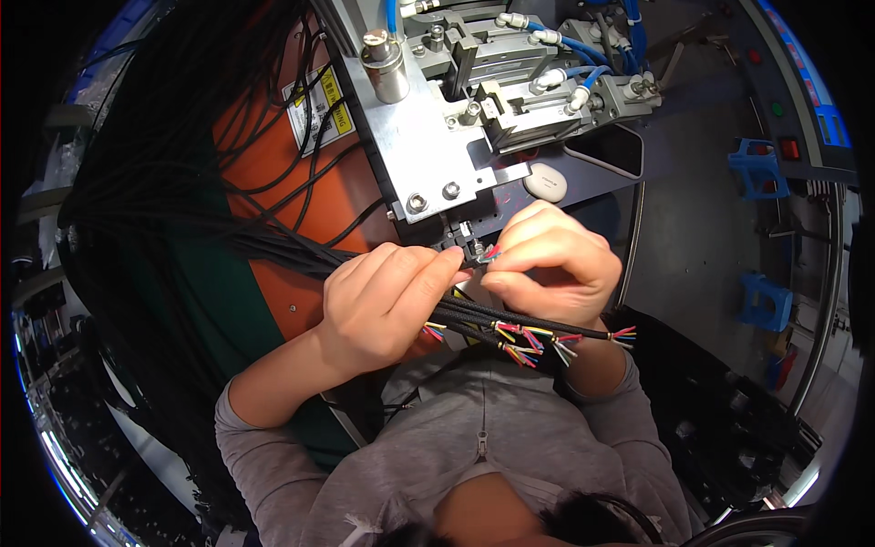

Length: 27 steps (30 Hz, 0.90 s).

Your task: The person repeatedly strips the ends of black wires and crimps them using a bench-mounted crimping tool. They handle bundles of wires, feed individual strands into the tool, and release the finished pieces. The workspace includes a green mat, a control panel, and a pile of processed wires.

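Note:
My left hand (pixel 387 296) grips a bundle of black cables (pixel 273 246) that runs in from the upper left. My right hand (pixel 551 260) pinches the thin coloured wire ends (pixel 490 255) of one cable at the small jaw (pixel 469 242) under a grey metal machine (pixel 428 146). Both thumbs and forefingers meet there. Below my hands, several more cable ends with stripped coloured wires (pixel 547 339) fan out to the right over my grey sweater.
The machine carries pneumatic cylinders with blue air hoses (pixel 583 77). An orange panel (pixel 301 191) with a yellow warning label lies beneath the cables. A white oval object (pixel 545 181) sits by the machine. Blue plastic pieces (pixel 756 169) stand on the right.

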### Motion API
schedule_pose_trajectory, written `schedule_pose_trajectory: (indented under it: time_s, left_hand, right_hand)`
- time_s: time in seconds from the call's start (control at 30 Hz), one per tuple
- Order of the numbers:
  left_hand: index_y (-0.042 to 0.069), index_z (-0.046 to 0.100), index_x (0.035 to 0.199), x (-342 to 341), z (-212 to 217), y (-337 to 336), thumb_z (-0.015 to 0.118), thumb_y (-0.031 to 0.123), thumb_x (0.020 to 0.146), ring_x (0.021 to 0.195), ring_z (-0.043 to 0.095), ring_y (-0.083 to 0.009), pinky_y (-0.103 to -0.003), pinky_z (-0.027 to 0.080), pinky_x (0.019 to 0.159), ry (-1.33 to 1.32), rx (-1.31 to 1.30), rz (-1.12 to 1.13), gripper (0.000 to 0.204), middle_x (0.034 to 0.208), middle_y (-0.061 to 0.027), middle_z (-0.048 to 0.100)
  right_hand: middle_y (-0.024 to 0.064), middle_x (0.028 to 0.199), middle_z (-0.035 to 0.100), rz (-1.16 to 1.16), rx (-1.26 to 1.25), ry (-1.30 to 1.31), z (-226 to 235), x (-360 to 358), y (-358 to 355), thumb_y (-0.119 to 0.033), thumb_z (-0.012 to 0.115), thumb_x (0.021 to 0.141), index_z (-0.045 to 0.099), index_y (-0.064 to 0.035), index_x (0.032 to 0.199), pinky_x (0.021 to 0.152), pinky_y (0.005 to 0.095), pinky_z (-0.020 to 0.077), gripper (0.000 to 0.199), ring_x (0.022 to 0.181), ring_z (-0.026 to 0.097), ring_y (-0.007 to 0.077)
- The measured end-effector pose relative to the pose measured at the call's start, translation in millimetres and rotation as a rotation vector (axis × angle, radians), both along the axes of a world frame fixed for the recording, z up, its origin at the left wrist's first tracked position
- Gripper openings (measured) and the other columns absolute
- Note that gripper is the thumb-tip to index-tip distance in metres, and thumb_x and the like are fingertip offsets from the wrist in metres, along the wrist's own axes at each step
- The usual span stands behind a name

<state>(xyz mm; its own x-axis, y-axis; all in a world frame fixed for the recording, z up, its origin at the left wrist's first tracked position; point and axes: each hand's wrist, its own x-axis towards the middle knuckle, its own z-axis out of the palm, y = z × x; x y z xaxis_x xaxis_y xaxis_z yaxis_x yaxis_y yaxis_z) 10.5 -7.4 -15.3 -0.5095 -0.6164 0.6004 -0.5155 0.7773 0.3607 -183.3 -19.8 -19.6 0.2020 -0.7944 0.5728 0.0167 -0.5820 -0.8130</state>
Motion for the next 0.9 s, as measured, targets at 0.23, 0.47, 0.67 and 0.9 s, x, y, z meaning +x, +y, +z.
schedule_pose_trajectory:
  time_s: [0.23, 0.47, 0.67, 0.9]
  left_hand:
    - [-0.001, 0.065, 0.092, -0.6, -1.8, 0.8, 0.072, 0.013, 0.075, 0.055, 0.055, -0.0149, -0.026, 0.04, 0.043, 0.062, -0.074, 0.074, 0.024, 0.071, -0.0058, 0.059]
    - [-0.002, 0.064, 0.09, -0.4, -0.1, -0.4, 0.071, 0.012, 0.075, 0.054, 0.055, -0.0154, -0.026, 0.039, 0.043, 0.063, -0.083, 0.072, 0.021, 0.071, -0.0056, 0.058]
    - [-0.002, 0.064, 0.089, -4.4, -2.3, -1.2, 0.07, 0.01, 0.073, 0.056, 0.051, -0.0151, -0.027, 0.038, 0.042, -0.001, -0.039, 0.094, 0.02, 0.07, -0.0047, 0.052]
    - [-0.001, 0.063, 0.088, -8.8, 1.0, 4.8, 0.068, 0.011, 0.073, 0.058, 0.049, -0.0147, -0.026, 0.038, 0.043, -0.135, -0.035, 0.154, 0.02, 0.07, -0.0034, 0.048]
  right_hand:
    - [0.0119, 0.084, 0.066, 0.068, 0.136, -0.293, -12.8, 15.7, 2.9, 0.006, 0.078, 0.066, 0.062, 0.0027, 0.089, 0.069, 0.029, 0.0497, 0.029, 0.076, 0.063, 0.02]
    - [0.0079, 0.08, 0.067, -0.065, -0.06, 0.05, -4.2, 14.5, -1.4, -0.001, 0.078, 0.069, 0.068, -0.0013, 0.084, 0.071, 0.0286, 0.049, 0.019, 0.074, 0.063, 0.0194]
    - [0.0078, 0.073, 0.066, -0.121, 0.282, -0.115, -4.4, 18.2, 2.7, 0.001, 0.078, 0.065, 0.068, -0.0017, 0.078, 0.063, 0.0278, 0.0462, 0.016, 0.069, 0.062, 0.0181]
    - [0.0065, 0.071, 0.064, -0.187, 0.151, 0.205, 4.2, 8.3, -1.5, -0.002, 0.078, 0.066, 0.065, -0.0027, 0.072, 0.061, 0.0287, 0.0449, 0.014, 0.067, 0.06, 0.018]
